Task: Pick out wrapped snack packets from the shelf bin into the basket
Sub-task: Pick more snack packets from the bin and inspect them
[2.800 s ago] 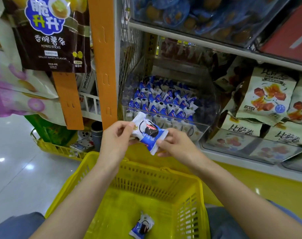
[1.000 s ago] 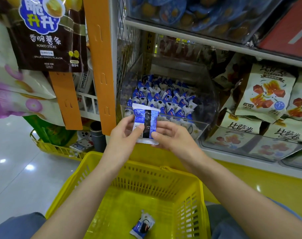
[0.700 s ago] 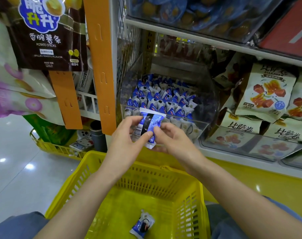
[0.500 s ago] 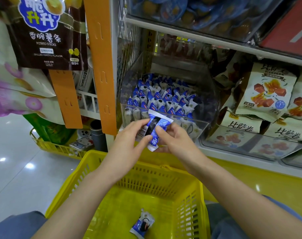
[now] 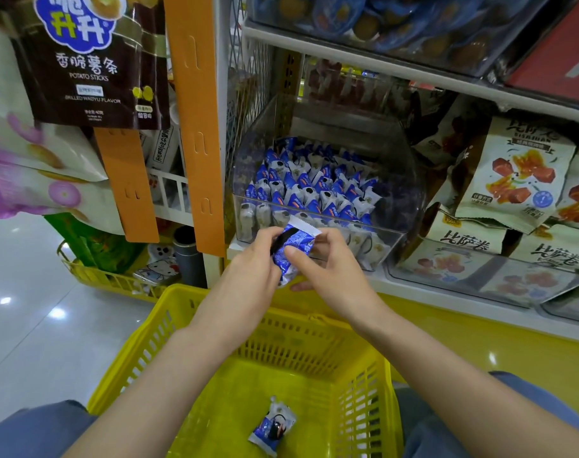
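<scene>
Right, both hands are on one blue-and-white snack packet (image 5: 293, 246), held in the air just in front of the clear shelf bin (image 5: 397, 180) and above the far rim of the yellow basket (image 5: 149, 342). Fingers of the left hand (image 5: 248, 276) curl onto the packet's left edge; the right hand (image 5: 327, 276) pinches the right side between thumb and forefinger, other fingers loose below. Long axis runs near-low to far-high, top seam leaning slightly right. Key relation: the basket floor lies down and nearer from the packet, so the drop likely needs a pull toward the body, not sideways. Both hands are equally close, so I'd guess either can carry it while the other lets go. A second packet (image 5: 272, 426) already lies on the basket floor, near side. The pile of packets (image 5: 311, 190) sits in the bin, beyond the hands, plenty left
</scene>
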A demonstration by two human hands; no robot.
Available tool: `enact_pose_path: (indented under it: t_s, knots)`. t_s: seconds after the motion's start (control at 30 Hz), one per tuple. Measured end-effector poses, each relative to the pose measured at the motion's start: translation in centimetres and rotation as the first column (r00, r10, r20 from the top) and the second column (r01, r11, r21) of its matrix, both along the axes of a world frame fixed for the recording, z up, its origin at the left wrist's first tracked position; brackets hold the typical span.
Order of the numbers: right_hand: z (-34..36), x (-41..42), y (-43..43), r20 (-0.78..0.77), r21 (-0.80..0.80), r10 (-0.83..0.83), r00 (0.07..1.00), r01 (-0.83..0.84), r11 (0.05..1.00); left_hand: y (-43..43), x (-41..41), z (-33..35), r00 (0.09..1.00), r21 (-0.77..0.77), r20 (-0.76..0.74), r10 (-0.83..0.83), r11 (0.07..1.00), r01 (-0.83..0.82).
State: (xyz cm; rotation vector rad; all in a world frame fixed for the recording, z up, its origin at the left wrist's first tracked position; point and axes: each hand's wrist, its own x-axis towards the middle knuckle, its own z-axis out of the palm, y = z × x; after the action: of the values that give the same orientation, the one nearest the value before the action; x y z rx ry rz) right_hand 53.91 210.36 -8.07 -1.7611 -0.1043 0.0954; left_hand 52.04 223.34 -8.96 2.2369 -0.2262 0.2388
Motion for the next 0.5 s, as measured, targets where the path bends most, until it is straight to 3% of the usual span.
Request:
enact_pose_path:
  t_s: [0.23, 0.5]
  knots:
    - [0.10, -0.19, -0.27, 0.033, -0.079, 0.068, 0.997, -0.065, 0.995, 0.10, -0.14, 0.02, 0.994, 0.163, 0.108, 0.004, 0.986, -0.022]
    - [-0.17, -0.33, -0.50, 0.106, -0.219, 0.094, 0.990, -0.069, 0.973, 0.26, -0.04, 0.29, 0.992, 0.146, 0.129, -0.007, 0.989, -0.012]
